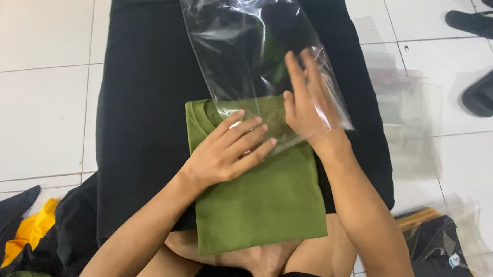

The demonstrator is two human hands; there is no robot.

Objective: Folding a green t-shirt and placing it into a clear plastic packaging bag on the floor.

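A folded olive-green shirt (265, 198) lies on a black cloth (139, 89) spread over the tiled floor. A clear plastic bag (237, 32) lies over the shirt's far end, its mouth at the collar. My left hand (229, 150) presses flat on the shirt's upper left part, fingertips touching the bag's open edge. My right hand (308, 99) is reached inside the bag's mouth, fingers spread, the plastic draped over it. The shirt's collar end sits just within the bag opening.
A stack of clear bags (406, 116) lies on the tiles at right. A bagged black garment (445, 259) sits at lower right. Two black sandals (488, 87) lie at upper right. Black and yellow clothes (28, 230) are piled at lower left.
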